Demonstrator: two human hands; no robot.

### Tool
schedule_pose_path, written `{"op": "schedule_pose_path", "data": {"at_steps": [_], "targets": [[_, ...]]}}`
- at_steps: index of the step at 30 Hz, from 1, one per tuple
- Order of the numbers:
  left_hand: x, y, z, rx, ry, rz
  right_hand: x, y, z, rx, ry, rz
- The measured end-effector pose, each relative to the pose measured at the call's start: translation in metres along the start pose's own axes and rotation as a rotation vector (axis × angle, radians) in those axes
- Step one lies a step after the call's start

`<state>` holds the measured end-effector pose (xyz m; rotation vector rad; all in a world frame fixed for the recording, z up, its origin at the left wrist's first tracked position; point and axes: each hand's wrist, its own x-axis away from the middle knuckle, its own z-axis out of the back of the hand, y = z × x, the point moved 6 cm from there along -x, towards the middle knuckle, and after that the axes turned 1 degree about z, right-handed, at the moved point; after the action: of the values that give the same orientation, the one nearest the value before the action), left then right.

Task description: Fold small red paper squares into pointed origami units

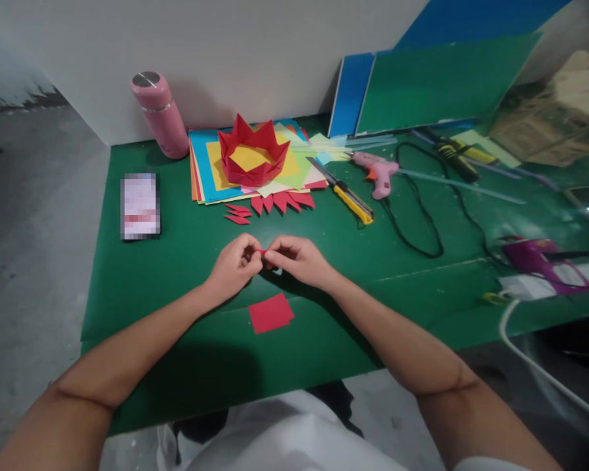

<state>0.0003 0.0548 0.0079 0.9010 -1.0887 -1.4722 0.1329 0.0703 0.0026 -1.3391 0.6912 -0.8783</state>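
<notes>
Between the fingertips of my left hand (237,263) and my right hand (297,260) is a small piece of red paper (262,252), pinched from both sides and mostly covered by the fingers. Below my hands, a few red paper rectangles (271,314) lie stacked on the green table. Just beyond them are several folded red paper pieces (282,202), pointed at the ends. A red folded-paper ring with pointed tips (254,171) rests on a pile of coloured paper sheets (205,176).
A pink bottle (163,121) stands at the back left, above a blurred-out phone-sized object (140,207). To the right lie a yellow utility knife (349,199), a pink glue gun (379,173) with its cord, pliers (454,160) and a white plug (526,288). Green boards (446,82) lean behind.
</notes>
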Motion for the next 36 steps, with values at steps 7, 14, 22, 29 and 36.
{"op": "schedule_pose_path", "data": {"at_steps": [7, 14, 22, 29, 36], "targets": [[0.001, 0.000, -0.006, 0.072, -0.085, 0.015, -0.001, -0.004, 0.004, 0.037, 0.028, 0.063], [-0.002, 0.001, -0.006, 0.174, -0.098, 0.042, -0.003, -0.001, 0.004, -0.025, 0.032, 0.060], [-0.001, -0.003, -0.005, 0.123, -0.063, 0.073, -0.001, 0.002, 0.001, -0.115, 0.016, 0.029], [0.000, -0.001, -0.004, 0.144, -0.035, 0.083, -0.003, 0.001, 0.006, -0.058, 0.077, 0.068], [0.000, -0.004, -0.007, 0.212, -0.053, 0.088, -0.003, 0.007, 0.005, -0.084, 0.063, -0.005]]}}
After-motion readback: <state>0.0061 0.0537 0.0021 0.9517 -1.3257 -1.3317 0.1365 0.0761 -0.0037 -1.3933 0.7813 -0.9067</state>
